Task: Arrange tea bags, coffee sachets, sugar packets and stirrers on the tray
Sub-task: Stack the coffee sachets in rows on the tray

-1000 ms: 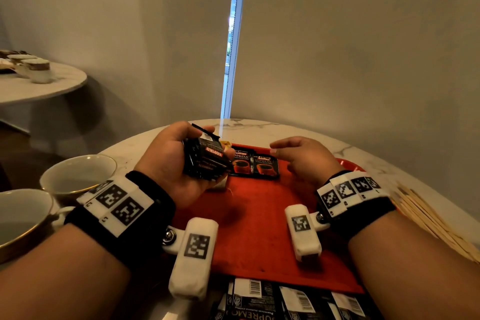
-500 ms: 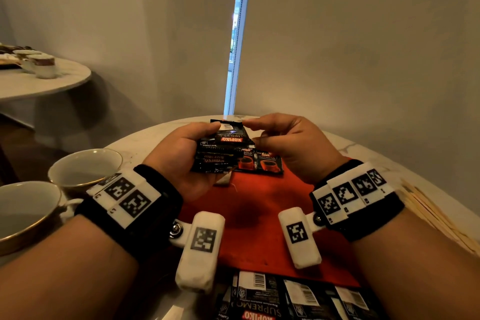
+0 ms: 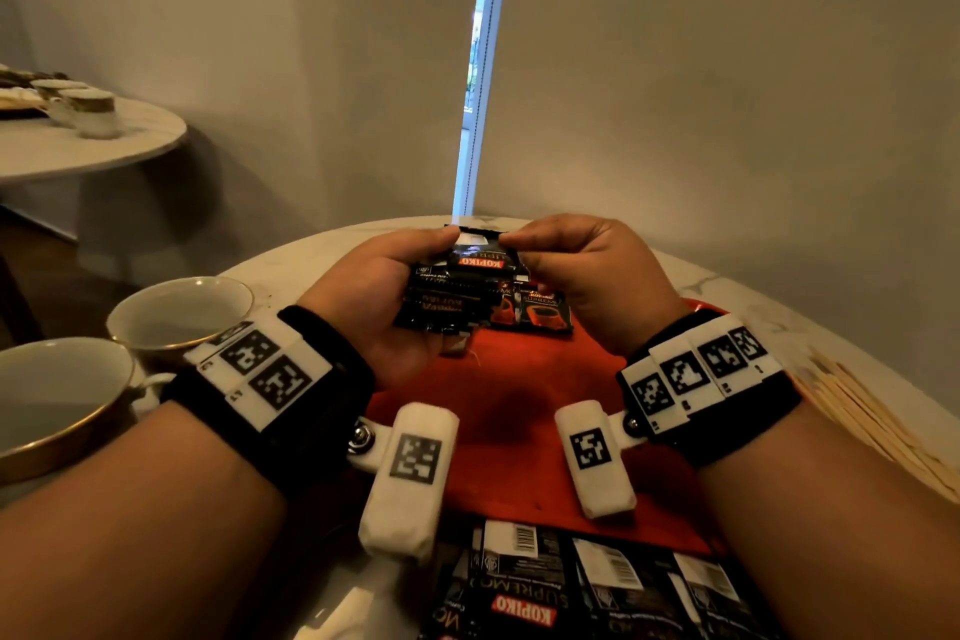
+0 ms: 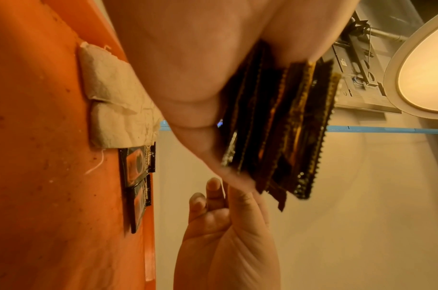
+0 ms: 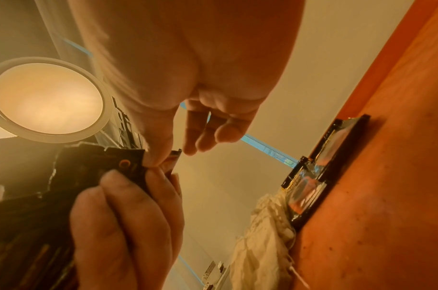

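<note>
two white cups (image 3: 176, 312) left on marble table (image 3: 727, 286) | side table (image 3: 78, 146) with cups | lit lamp (image 5: 46, 100)

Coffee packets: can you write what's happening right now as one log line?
left hand: holds stack of coffee packets | right hand: pinches top packet | tray: two packets, tea bags laid

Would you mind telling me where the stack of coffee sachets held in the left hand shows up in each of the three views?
Head: stack of coffee sachets, upper centre, between both hands.
Left wrist: upper right, edge-on under the palm.
Right wrist: lower left, behind the left hand fingers.
Shared landmark: red tray.
</note>
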A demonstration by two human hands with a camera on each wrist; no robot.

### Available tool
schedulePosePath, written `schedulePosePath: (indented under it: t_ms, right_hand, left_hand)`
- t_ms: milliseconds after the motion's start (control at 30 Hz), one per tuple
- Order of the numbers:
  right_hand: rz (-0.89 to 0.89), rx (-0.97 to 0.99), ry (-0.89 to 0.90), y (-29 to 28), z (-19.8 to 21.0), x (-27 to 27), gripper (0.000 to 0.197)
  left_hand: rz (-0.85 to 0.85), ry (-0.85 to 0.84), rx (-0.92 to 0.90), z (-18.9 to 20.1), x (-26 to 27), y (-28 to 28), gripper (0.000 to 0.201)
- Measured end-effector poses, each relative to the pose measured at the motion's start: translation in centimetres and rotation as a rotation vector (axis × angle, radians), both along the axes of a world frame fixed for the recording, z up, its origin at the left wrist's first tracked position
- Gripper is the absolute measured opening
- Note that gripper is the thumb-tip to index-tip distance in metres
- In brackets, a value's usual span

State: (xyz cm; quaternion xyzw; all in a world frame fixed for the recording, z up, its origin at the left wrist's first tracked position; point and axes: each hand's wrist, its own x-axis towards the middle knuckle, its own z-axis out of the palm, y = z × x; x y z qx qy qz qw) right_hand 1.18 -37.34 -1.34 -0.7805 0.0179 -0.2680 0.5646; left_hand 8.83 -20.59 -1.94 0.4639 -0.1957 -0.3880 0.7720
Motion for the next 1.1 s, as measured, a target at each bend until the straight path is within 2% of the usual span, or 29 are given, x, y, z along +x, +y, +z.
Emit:
schedulePosePath:
  t_ms: [100, 233, 433, 533, 800, 1100]
  right_hand:
    - [-0.017, 0.044, -0.036, 0.1, 0.0, 0.2, 0.023]
    - [-0.184, 0.169, -0.049, -0.9, -0.4, 0.8, 0.016]
    - [-0.322, 0.25, 0.141, -2.4, -1.9, 1.5, 0.01]
    - [-0.33, 0.321, 0.233, -3.0, -2.7, 1.9, 0.013]
    - [-0.282, 0.347, 0.387, -2.9, -3.2, 1.9, 0.02]
    - [-0.259, 0.361, 0.441, -2.2, -2.9, 1.7, 0.029]
  left_hand:
    - [-0.025, 0.014, -0.004, 0.0, 0.2, 0.0, 0.027]
    - [0.032, 0.104, -0.025, 0.2, 0.6, 0.0, 0.021]
    - [0.152, 0.219, -0.064, 0.3, 1.5, 0.2, 0.016]
    - [0.158, 0.232, -0.091, 0.3, 1.5, 0.1, 0.016]
    - [0.155, 0.232, -0.09, 0.0, 1.9, 0.1, 0.02]
    - [0.131, 0.237, -0.103, -0.1, 1.6, -0.1, 0.024]
